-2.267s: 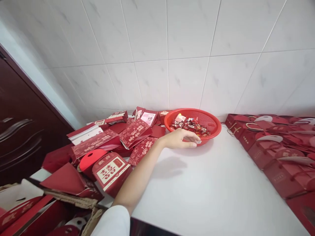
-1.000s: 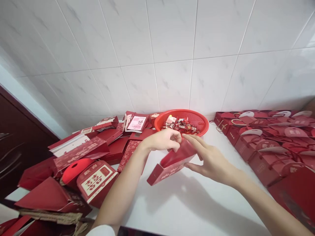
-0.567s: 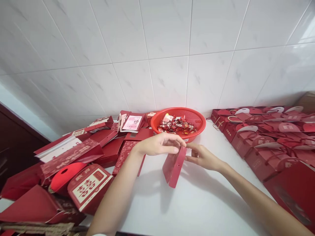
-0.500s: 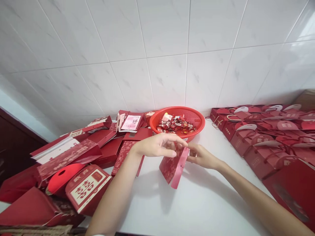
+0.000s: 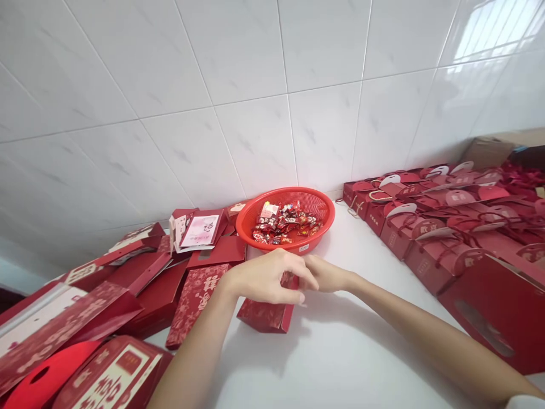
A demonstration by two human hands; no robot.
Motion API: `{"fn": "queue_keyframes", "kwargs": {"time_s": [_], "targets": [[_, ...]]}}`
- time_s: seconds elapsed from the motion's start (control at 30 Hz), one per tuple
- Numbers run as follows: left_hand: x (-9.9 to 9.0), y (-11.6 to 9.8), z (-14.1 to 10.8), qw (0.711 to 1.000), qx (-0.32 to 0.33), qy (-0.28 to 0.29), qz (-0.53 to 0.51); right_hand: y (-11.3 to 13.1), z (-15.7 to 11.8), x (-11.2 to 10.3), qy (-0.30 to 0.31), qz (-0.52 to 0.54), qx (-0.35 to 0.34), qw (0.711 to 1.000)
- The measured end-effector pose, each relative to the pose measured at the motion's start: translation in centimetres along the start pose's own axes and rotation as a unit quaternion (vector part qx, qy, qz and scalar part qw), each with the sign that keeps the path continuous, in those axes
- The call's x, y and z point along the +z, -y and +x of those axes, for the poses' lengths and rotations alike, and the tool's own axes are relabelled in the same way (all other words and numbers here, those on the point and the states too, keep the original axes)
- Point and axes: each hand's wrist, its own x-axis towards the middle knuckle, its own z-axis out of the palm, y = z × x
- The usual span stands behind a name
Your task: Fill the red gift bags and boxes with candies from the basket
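Observation:
A small red patterned gift box [image 5: 266,315] is between my hands over the white tabletop, its upper part hidden by them. My left hand [image 5: 266,278] reaches across the front of the box, fingers bent and thumb apart, with a gap between them. Behind it, my right hand [image 5: 330,275] is closed at the far upper side of the box, its fingertips covered by my left hand. Just beyond both hands stands a red plastic basket [image 5: 321,213] holding wrapped candies [image 5: 289,221].
Red flat and partly folded boxes [image 5: 198,289] are heaped on the left, one with a pink card [image 5: 200,230]. Rows of red handled gift boxes [image 5: 430,244] fill the right side. A tiled wall [image 5: 255,136] rises behind, with a cardboard box [image 5: 487,153] at far right.
The gift box has turned, its pink-looking narrow side no longer facing me. My right hand has moved in behind my left. The view has shifted to the right.

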Motion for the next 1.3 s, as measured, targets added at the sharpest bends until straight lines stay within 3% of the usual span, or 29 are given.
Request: {"fn": "queue_keyframes", "kwargs": {"time_s": [0.2, 0.43, 0.57, 0.67, 0.73, 0.83, 0.97, 1.13, 1.2, 1.3], "targets": [[-0.7, 0.4, -0.5, 0.999, 0.023, -0.012, -0.039, -0.7, 1.2, -0.2, -0.004, 0.032, -0.024, 0.999], [-0.4, 1.0, -0.9, 0.985, -0.035, -0.165, 0.047, 1.2, 2.4, -0.9, -0.038, 0.065, -0.049, 0.996], [-0.9, 1.8, -1.8, 0.953, -0.065, -0.276, 0.105, 3.7, 1.9, -2.1, -0.094, 0.084, -0.011, 0.992], [-1.2, 2.1, -2.4, 0.934, -0.089, -0.316, 0.140, 4.9, 1.4, -2.7, -0.141, 0.057, -0.004, 0.988], [-1.3, 2.1, -2.6, 0.931, -0.109, -0.316, 0.149, 5.3, 1.1, -2.6, -0.166, 0.027, -0.017, 0.986], [-1.4, 1.9, -3.0, 0.948, -0.143, -0.266, 0.098, 5.3, 0.8, -2.1, -0.182, -0.012, -0.029, 0.983], [-1.6, 1.9, -3.5, 0.964, -0.188, -0.187, -0.010, 4.6, 0.5, -0.8, -0.138, -0.006, -0.001, 0.990], [-2.0, 2.6, -4.0, 0.970, -0.206, -0.111, -0.071, 4.1, 0.3, 0.4, -0.095, 0.013, 0.023, 0.995], [-2.2, 2.9, -4.0, 0.970, -0.204, -0.103, -0.080, 4.3, 0.4, 0.1, -0.097, -0.002, 0.021, 0.995], [-2.1, 3.1, -3.7, 0.964, -0.211, -0.139, -0.080, 4.7, 0.9, -1.9, -0.129, -0.049, 0.003, 0.990]]}}
